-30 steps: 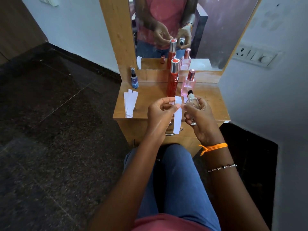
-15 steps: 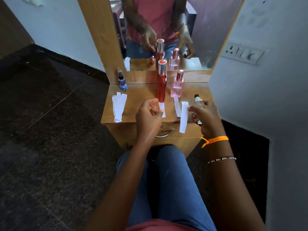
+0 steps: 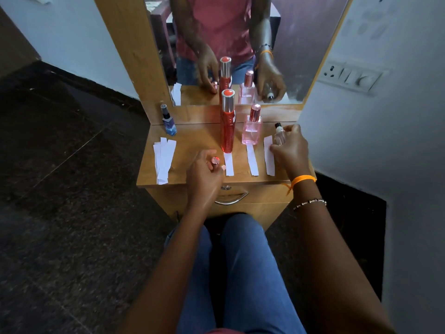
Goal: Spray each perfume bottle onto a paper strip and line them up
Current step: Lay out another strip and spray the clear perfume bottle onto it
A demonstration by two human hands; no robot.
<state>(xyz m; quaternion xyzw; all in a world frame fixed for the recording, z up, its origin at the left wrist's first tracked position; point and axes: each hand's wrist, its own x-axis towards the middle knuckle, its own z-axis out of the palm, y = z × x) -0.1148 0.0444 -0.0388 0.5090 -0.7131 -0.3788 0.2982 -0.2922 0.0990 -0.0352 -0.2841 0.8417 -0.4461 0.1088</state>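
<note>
Right hand [image 3: 290,150] at far right of wooden dresser top [image 3: 192,141], fingers closed around small clear bottle [image 3: 279,135], fingertips touching rightmost paper strip [image 3: 269,156]. Left hand [image 3: 204,172] near front edge, fingers curled around pink cap [image 3: 215,160]. Tall red bottle [image 3: 227,126] and pink bottle [image 3: 252,128] upright, each behind own strip; spare strips [image 3: 164,160] stacked left, blue bottle [image 3: 168,121] beyond.

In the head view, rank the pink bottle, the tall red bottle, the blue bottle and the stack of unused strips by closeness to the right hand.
From the right hand:
1. Pink bottle, just to its left.
2. Tall red bottle, mid-table.
3. Stack of unused strips, left front, and blue bottle, back left corner: too close to call.
</note>
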